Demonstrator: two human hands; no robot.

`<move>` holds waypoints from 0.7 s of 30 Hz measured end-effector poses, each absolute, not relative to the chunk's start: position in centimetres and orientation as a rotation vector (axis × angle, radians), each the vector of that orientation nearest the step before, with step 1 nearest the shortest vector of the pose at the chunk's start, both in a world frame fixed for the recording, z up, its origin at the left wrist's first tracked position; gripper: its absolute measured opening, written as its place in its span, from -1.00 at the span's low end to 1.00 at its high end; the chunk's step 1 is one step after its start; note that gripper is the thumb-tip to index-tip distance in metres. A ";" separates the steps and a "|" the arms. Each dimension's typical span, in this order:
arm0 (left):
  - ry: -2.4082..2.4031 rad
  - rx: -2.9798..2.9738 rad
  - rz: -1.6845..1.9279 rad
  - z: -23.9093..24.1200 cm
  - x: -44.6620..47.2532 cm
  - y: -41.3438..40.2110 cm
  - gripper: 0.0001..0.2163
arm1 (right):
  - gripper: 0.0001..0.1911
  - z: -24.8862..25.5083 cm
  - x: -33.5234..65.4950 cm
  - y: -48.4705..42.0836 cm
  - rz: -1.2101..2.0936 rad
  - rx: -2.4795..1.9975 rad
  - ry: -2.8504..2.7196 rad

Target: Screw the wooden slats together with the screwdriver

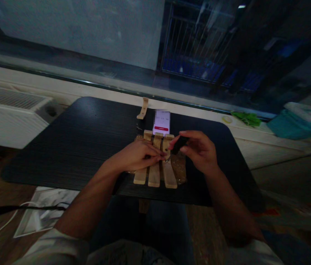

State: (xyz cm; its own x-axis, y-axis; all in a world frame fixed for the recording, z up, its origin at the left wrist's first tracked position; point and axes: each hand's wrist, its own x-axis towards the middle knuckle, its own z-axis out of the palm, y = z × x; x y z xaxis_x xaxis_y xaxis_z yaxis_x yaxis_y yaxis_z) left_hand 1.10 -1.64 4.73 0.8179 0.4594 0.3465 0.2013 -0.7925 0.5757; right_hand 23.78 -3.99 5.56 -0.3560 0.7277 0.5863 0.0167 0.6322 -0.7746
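Observation:
Three light wooden pieces, each with a raised block at its far end, lie side by side: a left one (140,177), a middle one (154,177) and a right one (169,176). My left hand (137,155) reaches across the left and middle pieces. Its thumb and fingertips come together at the right piece, and whatever they pinch is too small to make out. In my right hand (201,149) is a black-handled tool (179,145), tilted down toward those fingertips. A thin, pale tip seems to meet the right piece there. Dark spots show on that piece.
Beneath the wood lies a brown, shiny sheet (181,171) on the black table (94,147). Beyond it are a lit phone (161,119), a curved wooden piece (143,109) and small thin bits (138,127). A radiator (9,110) stands left; a teal container (290,123) sits right.

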 end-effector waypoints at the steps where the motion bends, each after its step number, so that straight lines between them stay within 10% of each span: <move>1: 0.490 2.473 0.652 4.7 1.1 -1.6 -0.80 | -0.61 5.5 23.8 -3.9 0.821 -0.612 -1.795; 21: 0.481 2.498 0.668 4.8 1.0 -1.7 -0.81 | -0.59 5.6 22.5 -3.6 0.564 -0.627 -1.744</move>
